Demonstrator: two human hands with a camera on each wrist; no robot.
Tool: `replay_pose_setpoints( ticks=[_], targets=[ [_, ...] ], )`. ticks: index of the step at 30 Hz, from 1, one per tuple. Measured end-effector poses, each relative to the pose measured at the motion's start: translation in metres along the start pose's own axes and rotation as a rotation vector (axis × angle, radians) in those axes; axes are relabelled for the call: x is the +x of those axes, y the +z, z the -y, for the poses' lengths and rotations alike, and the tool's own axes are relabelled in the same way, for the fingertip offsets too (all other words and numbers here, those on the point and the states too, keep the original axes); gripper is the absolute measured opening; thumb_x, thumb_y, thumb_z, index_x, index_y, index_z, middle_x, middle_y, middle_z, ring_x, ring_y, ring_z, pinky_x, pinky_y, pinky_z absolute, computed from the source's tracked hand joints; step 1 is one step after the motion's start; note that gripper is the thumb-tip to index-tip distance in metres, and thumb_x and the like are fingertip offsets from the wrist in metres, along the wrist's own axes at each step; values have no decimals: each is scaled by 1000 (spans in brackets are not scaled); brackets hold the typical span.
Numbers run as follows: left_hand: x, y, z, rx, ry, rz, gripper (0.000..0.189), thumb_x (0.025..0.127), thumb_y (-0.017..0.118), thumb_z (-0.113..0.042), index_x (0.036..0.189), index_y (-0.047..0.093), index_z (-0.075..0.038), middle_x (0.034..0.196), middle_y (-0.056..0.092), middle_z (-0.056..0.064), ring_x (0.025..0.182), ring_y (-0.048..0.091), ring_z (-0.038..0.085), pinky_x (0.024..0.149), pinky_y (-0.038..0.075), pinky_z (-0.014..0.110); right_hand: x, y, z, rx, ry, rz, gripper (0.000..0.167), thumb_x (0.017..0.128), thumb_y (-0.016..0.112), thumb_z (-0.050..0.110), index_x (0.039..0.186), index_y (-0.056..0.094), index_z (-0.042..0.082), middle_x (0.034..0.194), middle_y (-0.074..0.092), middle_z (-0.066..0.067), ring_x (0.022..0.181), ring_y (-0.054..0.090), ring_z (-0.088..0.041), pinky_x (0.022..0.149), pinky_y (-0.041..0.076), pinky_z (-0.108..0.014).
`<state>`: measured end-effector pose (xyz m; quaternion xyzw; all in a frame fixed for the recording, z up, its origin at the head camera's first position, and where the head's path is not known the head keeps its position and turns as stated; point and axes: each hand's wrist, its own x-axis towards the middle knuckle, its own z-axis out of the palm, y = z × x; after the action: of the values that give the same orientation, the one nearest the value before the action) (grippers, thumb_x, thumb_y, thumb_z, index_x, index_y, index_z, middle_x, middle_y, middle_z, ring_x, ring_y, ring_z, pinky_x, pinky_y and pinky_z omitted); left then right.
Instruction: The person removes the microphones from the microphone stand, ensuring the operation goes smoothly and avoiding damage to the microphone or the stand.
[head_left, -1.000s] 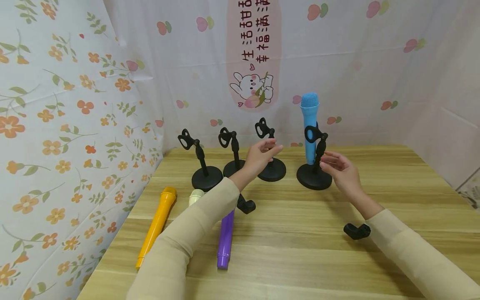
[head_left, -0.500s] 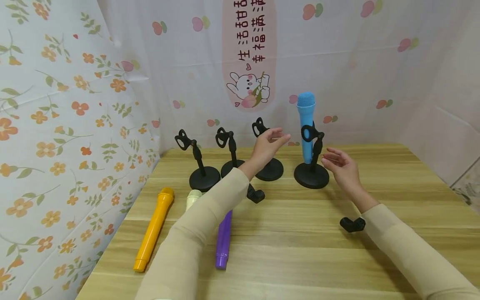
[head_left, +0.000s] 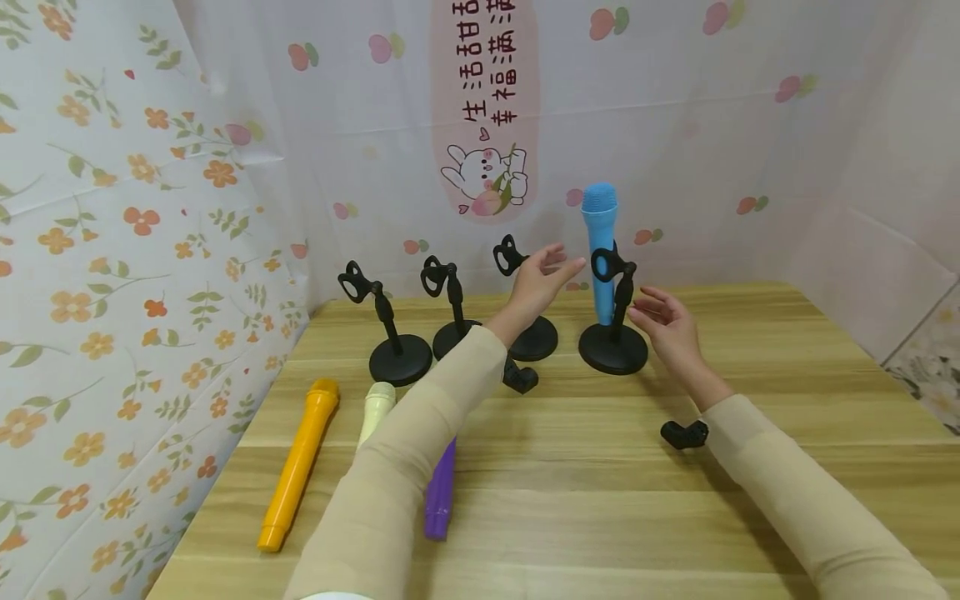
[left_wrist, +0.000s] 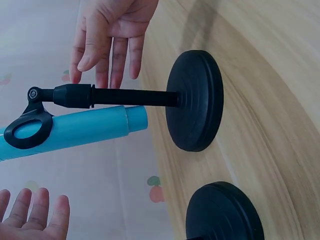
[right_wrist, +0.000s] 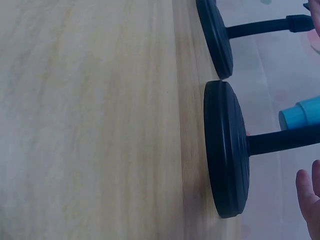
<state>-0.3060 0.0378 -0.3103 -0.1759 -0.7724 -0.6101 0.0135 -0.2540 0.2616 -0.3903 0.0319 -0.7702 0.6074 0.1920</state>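
A blue microphone sits upright, slightly tilted, in the clip of the rightmost black microphone stand. My left hand is held in the air to the left of that stand, fingers extended and apart from the microphone; it partly hides the third microphone stand. On the other side, my right hand hovers beside the pole with relaxed fingers, holding nothing. The left wrist view shows the right hand near the pole and a gap between the left fingers and the blue microphone.
Two more black stands have bare clips. An orange microphone, a cream microphone and a purple microphone lie at the left, the latter two partly behind my sleeve. Small black angled pieces appear near both forearms.
My left hand has moved right and up, closer to the stand with the blue microphone. The right hand stays beside the pole. The head view has shifted slightly.
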Motion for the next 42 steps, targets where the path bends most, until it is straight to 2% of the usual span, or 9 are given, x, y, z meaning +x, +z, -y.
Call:
replay_pose_setpoints(
  ticks=[6, 12, 15, 20, 24, 32, 38, 42],
  targets=[
    [6, 3, -2, -29, -10, 22, 69, 89, 68, -45, 146, 43, -14, 141, 51, 4, 126, 49, 17, 97, 47, 31, 4, 5, -1, 22, 25, -15, 56, 92, 69, 26, 141, 48, 7, 131, 54, -22, 108, 56, -9, 87, 46, -12],
    [14, 9, -4, -145, -22, 31, 70, 88, 71, -41, 146, 42, -13, 141, 49, 6, 122, 52, 18, 79, 55, 27, 7, 9, -1, 5, 54, -33, 59, 91, 69, 27, 143, 46, 8, 128, 56, -15, 114, 56, -17, 94, 47, -22],
    [15, 13, -6, -164, -29, 32, 69, 89, 71, -40, 146, 43, -14, 141, 49, 7, 121, 52, 19, 76, 56, 27, 9, 12, -2, 11, 60, -28, 61, 91, 69, 26, 144, 45, 9, 129, 55, -15, 118, 54, -22, 97, 46, -28],
    [18, 21, -10, -126, -27, 20, 67, 90, 68, -43, 146, 44, -15, 139, 51, 6, 119, 53, 19, 77, 56, 31, 12, 14, -5, 72, 63, -21, 59, 92, 69, 21, 145, 45, 9, 128, 54, -12, 117, 52, -20, 97, 46, -28],
    [22, 27, -12, -121, -30, 4, 67, 90, 68, -44, 146, 44, -15, 136, 54, 3, 118, 53, 19, 80, 56, 36, 13, 15, -4, 94, 72, -35, 58, 92, 69, 22, 144, 46, 12, 126, 54, -9, 115, 52, -16, 98, 46, -30],
    [28, 36, -11, -125, -38, -14, 66, 89, 68, -45, 144, 46, -15, 133, 56, 1, 118, 54, 17, 85, 53, 35, 15, 21, -3, 113, 69, -62, 55, 91, 70, 20, 142, 49, 12, 120, 56, -3, 113, 53, -17, 95, 47, -28],
    [35, 42, -10, -207, -49, -13, 62, 90, 68, -43, 140, 49, -12, 130, 58, 3, 113, 57, 16, 90, 51, 36, 19, 22, -3, 130, 83, -67, 55, 92, 68, 13, 143, 47, 6, 121, 56, -7, 108, 54, -13, 92, 49, -27],
    [39, 44, -9, -274, -73, -19, 60, 90, 68, -42, 139, 50, -12, 130, 58, 3, 110, 59, 15, 93, 50, 36, 20, 24, -5, 158, 85, -79, 53, 92, 67, 10, 141, 48, 4, 115, 58, -3, 102, 55, -10, 87, 51, -23]
  ],
)
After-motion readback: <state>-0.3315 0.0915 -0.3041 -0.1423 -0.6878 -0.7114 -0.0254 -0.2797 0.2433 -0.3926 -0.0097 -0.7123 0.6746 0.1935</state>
